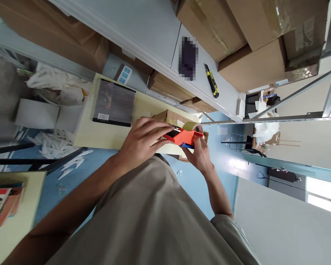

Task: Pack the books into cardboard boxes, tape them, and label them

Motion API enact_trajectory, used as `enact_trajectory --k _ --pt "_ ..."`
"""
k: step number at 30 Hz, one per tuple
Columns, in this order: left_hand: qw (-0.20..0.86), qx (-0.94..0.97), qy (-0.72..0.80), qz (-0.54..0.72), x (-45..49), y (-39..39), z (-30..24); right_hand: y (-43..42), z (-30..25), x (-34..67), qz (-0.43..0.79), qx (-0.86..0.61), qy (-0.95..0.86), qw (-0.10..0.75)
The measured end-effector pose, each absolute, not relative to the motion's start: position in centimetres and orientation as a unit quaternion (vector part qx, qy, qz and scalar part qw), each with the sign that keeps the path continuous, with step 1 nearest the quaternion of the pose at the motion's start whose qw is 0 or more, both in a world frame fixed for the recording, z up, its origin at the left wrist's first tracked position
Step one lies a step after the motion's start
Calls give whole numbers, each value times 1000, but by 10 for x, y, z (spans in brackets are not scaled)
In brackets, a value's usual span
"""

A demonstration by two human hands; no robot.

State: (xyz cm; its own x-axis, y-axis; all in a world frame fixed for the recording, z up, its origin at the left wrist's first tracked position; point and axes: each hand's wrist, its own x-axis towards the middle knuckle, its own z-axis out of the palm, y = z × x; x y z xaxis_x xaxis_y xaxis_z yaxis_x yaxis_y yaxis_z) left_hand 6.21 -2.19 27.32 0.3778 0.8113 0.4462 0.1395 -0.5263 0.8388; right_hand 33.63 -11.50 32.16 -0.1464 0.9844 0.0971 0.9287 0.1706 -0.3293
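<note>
One tape dispenser (182, 138) between hands (142, 138) (200, 154)

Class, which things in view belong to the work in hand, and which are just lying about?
In the work:
orange tape dispenser, gripped by right hand, left hand at its other end
tape roll

Seemingly lying about:
yellow-and-black cutter
power strip
flat dark barcoded item
printed booklets

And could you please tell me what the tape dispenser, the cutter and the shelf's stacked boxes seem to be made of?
The tape dispenser looks like hard plastic, smooth and evenly orange-red. The cutter's handle is probably plastic, in solid yellow and black. The boxes appear to be cardboard: matt, brown, with glossy tape strips.
</note>
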Motion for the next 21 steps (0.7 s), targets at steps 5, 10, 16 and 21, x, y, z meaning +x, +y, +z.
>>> enact_trajectory --k 5,10,16,21 --pt "492 695 300 430 52 -12 274 -119 330 341 135 -639 -749 107" --pt "671 591 303 330 59 -7 248 -118 345 342 207 -640 -739 40" --pt "781 417 359 295 89 -24 214 -92 372 332 292 -677 -664 -125" --pt "802 337 399 290 111 -30 211 -51 404 328 311 -663 -630 -259"
